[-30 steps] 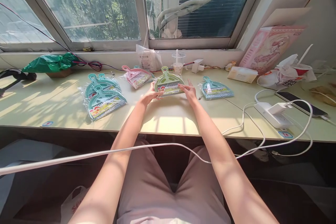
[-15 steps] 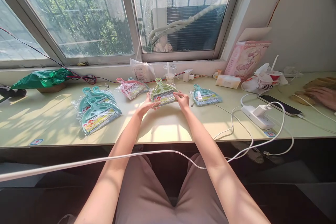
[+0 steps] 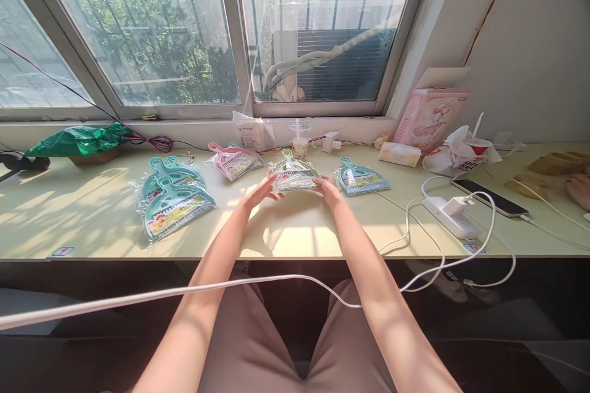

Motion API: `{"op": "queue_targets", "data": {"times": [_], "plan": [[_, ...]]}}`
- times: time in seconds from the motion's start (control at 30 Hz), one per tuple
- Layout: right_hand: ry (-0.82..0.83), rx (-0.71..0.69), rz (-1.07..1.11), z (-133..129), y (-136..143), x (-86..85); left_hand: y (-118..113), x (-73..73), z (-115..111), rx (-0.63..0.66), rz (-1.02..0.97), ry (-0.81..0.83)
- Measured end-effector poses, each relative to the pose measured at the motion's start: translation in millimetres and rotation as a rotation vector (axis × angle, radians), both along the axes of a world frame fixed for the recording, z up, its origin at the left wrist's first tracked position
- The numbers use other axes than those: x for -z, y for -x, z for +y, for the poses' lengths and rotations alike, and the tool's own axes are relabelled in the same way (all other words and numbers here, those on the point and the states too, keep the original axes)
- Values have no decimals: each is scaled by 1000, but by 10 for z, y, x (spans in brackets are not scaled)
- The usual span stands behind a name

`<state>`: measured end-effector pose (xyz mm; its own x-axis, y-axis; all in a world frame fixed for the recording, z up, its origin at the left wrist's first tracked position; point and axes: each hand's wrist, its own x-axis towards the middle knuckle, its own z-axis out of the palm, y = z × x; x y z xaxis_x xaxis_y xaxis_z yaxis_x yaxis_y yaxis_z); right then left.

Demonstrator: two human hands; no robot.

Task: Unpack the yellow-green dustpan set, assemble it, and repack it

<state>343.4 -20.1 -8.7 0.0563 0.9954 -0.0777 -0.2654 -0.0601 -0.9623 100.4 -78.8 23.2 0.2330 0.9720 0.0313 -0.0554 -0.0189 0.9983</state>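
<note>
A green dustpan and brush set (image 3: 295, 175) in clear plastic is held low over the table, its handle toward the window. My left hand (image 3: 262, 192) grips its left edge, with some fingertips showing below the wrapper. On the opposite side, my right hand (image 3: 328, 189) has its fingers closed on the lower right edge. Left of my hands lies a pink dustpan set (image 3: 234, 161), and farther left is a pile of teal dustpan sets (image 3: 177, 209). Close to my right hand rests a blue-teal dustpan set (image 3: 362, 177). All are wrapped in clear plastic.
A drink cup (image 3: 300, 140) stands just behind the green set. To the right are a power strip (image 3: 450, 218) with looping white cables, a phone (image 3: 489, 198) and a tissue pack (image 3: 399, 154). One white cable (image 3: 276, 278) crosses before my forearms. Another person's hand (image 3: 578, 189) shows far right.
The green set has tipped flatter and lower, with more glare on its wrapper. My right fingers have moved from its face to its lower right edge. The view has tilted slightly up.
</note>
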Motion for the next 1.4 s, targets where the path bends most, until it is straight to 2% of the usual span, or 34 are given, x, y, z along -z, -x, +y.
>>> {"op": "queue_targets", "data": {"times": [0.1, 0.17, 0.27, 0.4, 0.57, 0.73, 0.87, 0.93, 1.1, 1.3, 1.33, 1.4], "plan": [[5, 24, 26, -30, 10, -31, -37, -22, -60, 111, 45, -124], [-7, 15, 30, -51, 14, -45, -75, -17, -75, 106, 74, -149], [-38, -12, 28, -76, 14, -51, -123, 20, -34, -25, 111, -126], [-106, -81, 0, -91, 30, -32, -125, 106, 92, -229, 2, -113], [-147, -115, -38, -62, 59, 8, -115, 209, 201, -295, -47, -14], [-178, -194, 48, -38, 154, 22, -101, 201, 214, -375, -176, -24], [-169, -367, 42, -145, 316, 74, -77, 201, 178, -377, -293, -52], [-154, -427, 8, -210, 392, 116, -88, 239, 160, -331, -315, -24], [-154, -172, 66, -245, 479, 127, -132, 310, 186, -85, -302, -19], [-164, -132, 163, -231, 368, -125, 15, 174, 290, 17, -303, 6], [-165, -107, 187, -220, 285, -186, 62, 163, 310, 3, -276, 16], [-169, -24, 233, -181, 20, -314, 157, 172, 358, -142, -188, 12]]}}
